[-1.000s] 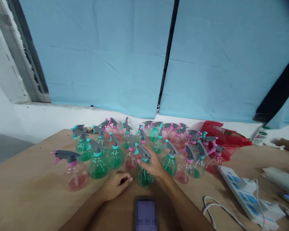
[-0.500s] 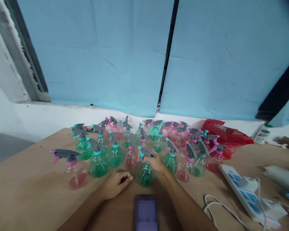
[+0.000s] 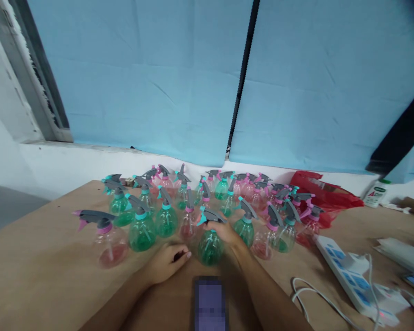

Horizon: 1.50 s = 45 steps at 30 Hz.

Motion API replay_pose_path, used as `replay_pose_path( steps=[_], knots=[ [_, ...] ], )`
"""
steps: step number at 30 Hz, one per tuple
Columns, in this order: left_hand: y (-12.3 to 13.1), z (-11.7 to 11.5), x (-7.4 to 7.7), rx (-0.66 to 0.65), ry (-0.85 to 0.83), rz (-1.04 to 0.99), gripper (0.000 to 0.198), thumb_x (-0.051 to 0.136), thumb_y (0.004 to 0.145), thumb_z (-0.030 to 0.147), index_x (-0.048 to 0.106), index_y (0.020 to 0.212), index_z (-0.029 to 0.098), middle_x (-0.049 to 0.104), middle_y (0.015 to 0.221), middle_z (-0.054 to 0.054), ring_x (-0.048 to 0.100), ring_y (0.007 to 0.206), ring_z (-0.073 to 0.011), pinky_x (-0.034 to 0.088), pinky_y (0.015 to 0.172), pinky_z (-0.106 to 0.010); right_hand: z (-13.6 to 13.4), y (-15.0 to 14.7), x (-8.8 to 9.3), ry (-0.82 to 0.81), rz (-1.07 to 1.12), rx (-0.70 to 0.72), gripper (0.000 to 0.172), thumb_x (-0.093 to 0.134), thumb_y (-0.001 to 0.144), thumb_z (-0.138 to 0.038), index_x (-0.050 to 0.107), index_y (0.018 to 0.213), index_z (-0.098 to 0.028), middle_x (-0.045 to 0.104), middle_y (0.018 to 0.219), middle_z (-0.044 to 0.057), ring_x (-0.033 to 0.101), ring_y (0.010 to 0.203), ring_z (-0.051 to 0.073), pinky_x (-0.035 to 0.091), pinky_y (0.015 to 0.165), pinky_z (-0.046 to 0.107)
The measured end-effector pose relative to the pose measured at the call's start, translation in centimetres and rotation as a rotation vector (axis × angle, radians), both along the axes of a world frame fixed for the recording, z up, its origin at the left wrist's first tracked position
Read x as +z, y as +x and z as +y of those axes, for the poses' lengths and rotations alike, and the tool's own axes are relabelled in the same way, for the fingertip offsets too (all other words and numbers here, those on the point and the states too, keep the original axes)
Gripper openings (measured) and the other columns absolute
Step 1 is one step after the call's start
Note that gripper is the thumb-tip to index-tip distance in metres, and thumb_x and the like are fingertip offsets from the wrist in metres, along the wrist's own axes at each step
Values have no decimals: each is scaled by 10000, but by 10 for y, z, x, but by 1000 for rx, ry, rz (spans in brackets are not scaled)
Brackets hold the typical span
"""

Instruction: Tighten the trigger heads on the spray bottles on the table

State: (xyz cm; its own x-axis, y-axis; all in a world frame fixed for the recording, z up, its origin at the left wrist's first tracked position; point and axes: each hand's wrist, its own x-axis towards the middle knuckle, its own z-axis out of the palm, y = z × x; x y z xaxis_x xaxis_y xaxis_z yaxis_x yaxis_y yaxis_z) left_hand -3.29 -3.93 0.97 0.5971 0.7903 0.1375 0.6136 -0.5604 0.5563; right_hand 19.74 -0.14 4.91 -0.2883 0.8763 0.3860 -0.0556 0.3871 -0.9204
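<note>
A green spray bottle [image 3: 209,246] with a grey trigger head stands at the front of a crowd of bottles. My right hand [image 3: 227,232] is wrapped round its neck just under the trigger. My left hand [image 3: 167,263] rests on the wooden table [image 3: 48,280] just left of that bottle, fingers curled loosely, nothing visible in them. A pink bottle [image 3: 108,241] with a long grey trigger stands apart at the left.
Several green and pink spray bottles [image 3: 224,193] fill the table's far middle. A red plastic bag [image 3: 326,195] lies behind them at right. A white power strip [image 3: 348,276] with cables, a white bottle [image 3: 374,193] and a phone [image 3: 209,303] sit nearby.
My right hand turned the green bottle, so its trigger head swung round, and slid to its right side. My left hand barely moved.
</note>
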Motion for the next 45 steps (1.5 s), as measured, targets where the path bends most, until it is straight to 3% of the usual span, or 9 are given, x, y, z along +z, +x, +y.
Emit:
replay_pose_path(
  steps=[5, 9, 19, 29, 34, 36, 38, 42, 45],
  knots=[
    [-1, -2, 0, 0, 14, -40, 242, 457, 979, 352, 647, 938, 208, 608, 729, 27, 538, 667, -134, 371, 636, -231, 2, 1, -1, 15, 29, -10, 173, 521, 633, -226, 690, 666, -230, 678, 701, 24, 607, 748, 205, 464, 754, 315],
    [-1, -2, 1, -3, 7, -39, 181, 484, 935, 281, 648, 915, 208, 607, 732, 28, 531, 661, -132, 369, 632, -228, -2, -1, 2, -2, 1, 10, 186, 527, 620, -226, 700, 688, -240, 674, 691, 20, 593, 717, 204, 466, 733, 315],
    [-1, -2, -1, -14, 12, -28, 205, 473, 946, 302, 652, 916, 207, 612, 735, 24, 541, 665, -131, 368, 630, -225, -4, -3, 5, -6, 24, 51, 230, 512, 617, -217, 715, 724, -222, 673, 683, 6, 588, 687, 184, 461, 729, 303],
    [1, -3, 1, 2, 5, -11, 237, 454, 963, 331, 652, 914, 210, 601, 716, 24, 530, 656, -136, 362, 618, -231, -7, -4, 5, -36, -19, -20, 183, 552, 667, -275, 718, 723, -222, 708, 755, 19, 613, 750, 197, 474, 748, 305],
    [0, -1, 1, 8, 12, -15, 261, 460, 971, 364, 662, 923, 207, 597, 732, 18, 525, 670, -137, 371, 625, -231, -9, -10, 7, -12, 20, 56, 233, 582, 741, -331, 701, 917, -234, 714, 804, 22, 636, 806, 201, 486, 792, 316],
    [0, -1, 1, 7, 17, -18, 273, 454, 976, 371, 659, 907, 204, 579, 718, 23, 513, 659, -133, 363, 618, -229, -10, -12, 12, -35, 100, 94, 293, 544, 762, -337, 655, 1015, -239, 705, 831, 28, 629, 770, 195, 489, 741, 307],
    [0, 0, 1, 2, 9, -17, 275, 449, 978, 370, 653, 895, 203, 571, 708, 28, 504, 647, -128, 355, 612, -227, -10, -11, 22, -20, 156, 37, 294, 504, 773, -323, 608, 1036, -247, 678, 821, 17, 601, 720, 183, 465, 667, 278],
    [0, 0, 1, 0, -14, -16, 285, 445, 979, 388, 650, 910, 204, 581, 731, 23, 511, 669, -131, 362, 624, -225, -9, 2, 52, 188, -4, -306, 105, 582, 783, -319, 589, 795, -215, 549, 697, -23, 499, 658, 149, 376, 603, 238],
    [0, 0, 1, 4, -19, -15, 300, 439, 983, 402, 658, 926, 206, 600, 749, 15, 526, 682, -137, 373, 636, -230, -11, 20, 71, 348, -219, -541, 200, 613, 822, -363, 634, 723, -191, 547, 689, -14, 482, 659, 149, 363, 616, 250]
  ],
)
